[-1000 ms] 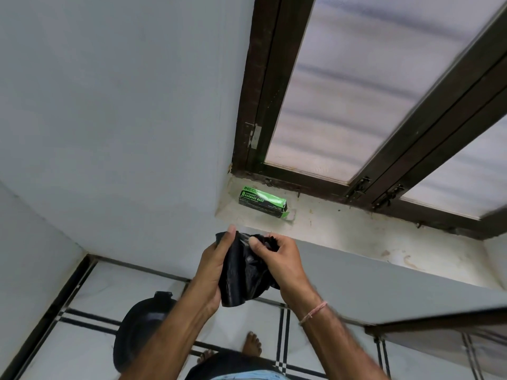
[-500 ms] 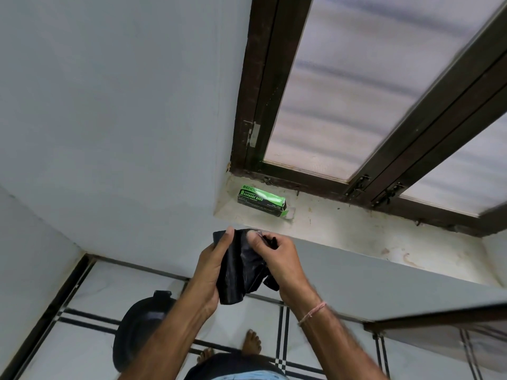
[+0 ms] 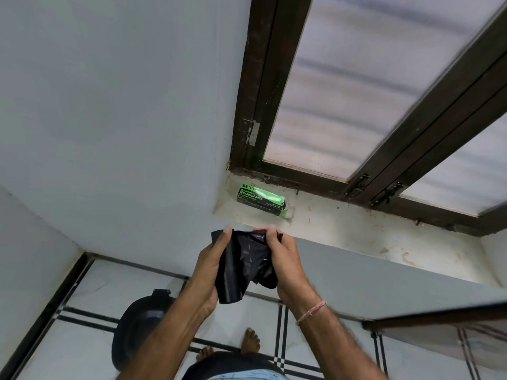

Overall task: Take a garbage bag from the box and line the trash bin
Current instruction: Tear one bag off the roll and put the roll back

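A black garbage bag [image 3: 241,267], still bunched, hangs between both hands in front of the window sill. My left hand [image 3: 210,270] grips its left side with the thumb on top. My right hand [image 3: 285,264] pinches the bag's upper right edge, fingers curled over it. The green and black garbage bag box [image 3: 260,199] lies on the sill just beyond the hands, its right end open. The black trash bin [image 3: 137,327] stands on the floor at lower left, partly hidden by my left forearm.
The stained white window sill [image 3: 356,231] runs right under a dark wooden window frame [image 3: 263,86] with frosted panes. A grey wall fills the left. White floor tiles with black lines lie below, and my bare feet [image 3: 248,342] stand beside the bin.
The hands have shifted slightly on the bag, working at its top edge. The bag stays bunched and the box has not moved.
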`<state>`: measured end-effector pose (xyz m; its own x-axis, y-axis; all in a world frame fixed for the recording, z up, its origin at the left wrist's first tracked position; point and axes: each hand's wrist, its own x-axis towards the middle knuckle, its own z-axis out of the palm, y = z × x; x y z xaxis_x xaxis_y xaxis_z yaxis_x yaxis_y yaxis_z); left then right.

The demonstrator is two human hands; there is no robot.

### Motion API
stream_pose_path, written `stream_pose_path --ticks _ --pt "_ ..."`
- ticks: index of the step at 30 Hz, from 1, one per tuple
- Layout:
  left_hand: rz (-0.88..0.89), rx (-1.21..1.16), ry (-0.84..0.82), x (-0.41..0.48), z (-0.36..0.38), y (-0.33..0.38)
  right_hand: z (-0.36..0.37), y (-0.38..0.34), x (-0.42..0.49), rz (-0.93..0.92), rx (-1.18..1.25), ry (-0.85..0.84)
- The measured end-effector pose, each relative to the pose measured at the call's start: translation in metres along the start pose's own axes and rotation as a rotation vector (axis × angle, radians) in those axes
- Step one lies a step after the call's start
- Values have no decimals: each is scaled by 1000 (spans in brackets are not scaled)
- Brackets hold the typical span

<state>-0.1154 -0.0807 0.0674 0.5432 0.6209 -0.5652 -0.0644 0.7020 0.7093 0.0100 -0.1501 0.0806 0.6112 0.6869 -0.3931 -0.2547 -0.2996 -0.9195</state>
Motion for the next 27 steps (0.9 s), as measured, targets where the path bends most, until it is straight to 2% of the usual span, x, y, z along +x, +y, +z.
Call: stream_pose_path --ticks 4,17,23,27 --pt "6 19 -15 -2 1 -2 0 -1 -4 -56 -120 -83" --pt "-19 -28 -10 -2 3 -2 -5 6 1 26 -54 90" --pt "-4 8 -6 -3 0 -5 -11 -1 -7 -50 -99 -101" --pt "2 20 -10 -4 0 -6 -12 -1 -8 -6 -95 -101"
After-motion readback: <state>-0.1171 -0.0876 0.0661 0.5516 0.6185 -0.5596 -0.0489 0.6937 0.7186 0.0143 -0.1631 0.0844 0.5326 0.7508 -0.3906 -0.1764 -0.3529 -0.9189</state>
